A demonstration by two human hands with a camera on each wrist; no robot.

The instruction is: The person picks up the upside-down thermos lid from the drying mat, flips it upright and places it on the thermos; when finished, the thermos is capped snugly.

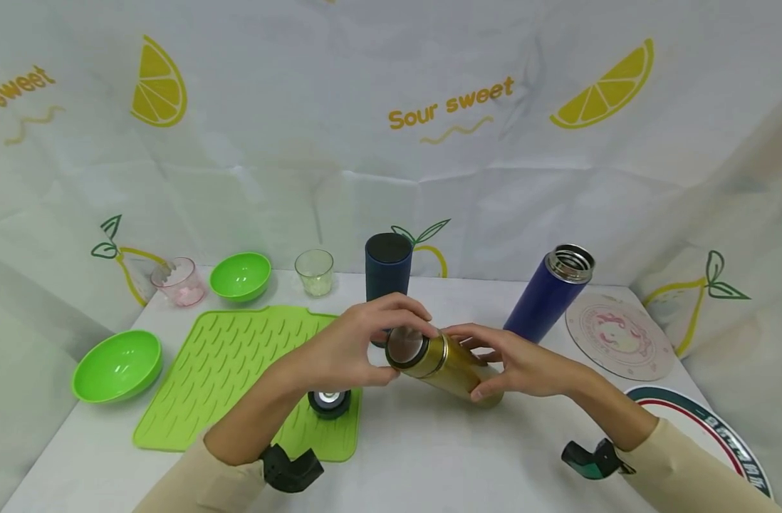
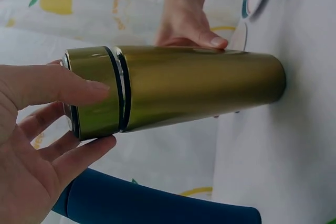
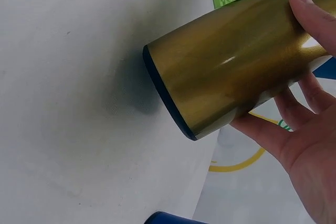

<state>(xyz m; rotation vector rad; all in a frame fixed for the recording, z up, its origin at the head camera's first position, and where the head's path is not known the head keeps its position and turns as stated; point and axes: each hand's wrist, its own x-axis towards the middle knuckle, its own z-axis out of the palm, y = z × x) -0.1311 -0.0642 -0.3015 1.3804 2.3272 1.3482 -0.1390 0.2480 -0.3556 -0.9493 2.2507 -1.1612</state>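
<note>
Both hands are on a gold thermos flask [image 1: 463, 372], which leans with its capped end toward the left. My left hand [image 1: 346, 342] grips the gold cap [image 2: 94, 93], thumb on one side and fingers on the other. Lower on the body, my right hand [image 1: 525, 362] holds the flask between thumb and fingers. In the right wrist view the dark base rim [image 3: 165, 95] is close over the table. A dark blue flask [image 1: 387, 265] stands upright just behind the left hand. Behind the right hand is a lidless blue flask [image 1: 545, 296] with a steel mouth.
A green ridged mat [image 1: 237, 370] lies at left, with a black stopper [image 1: 329, 405] on it. Around it are two green bowls [image 1: 117, 365], a pink glass [image 1: 179, 285] and a clear glass [image 1: 315, 274]. Two round mats [image 1: 615, 338] lie at right. A printed curtain [image 1: 301, 171] hangs behind.
</note>
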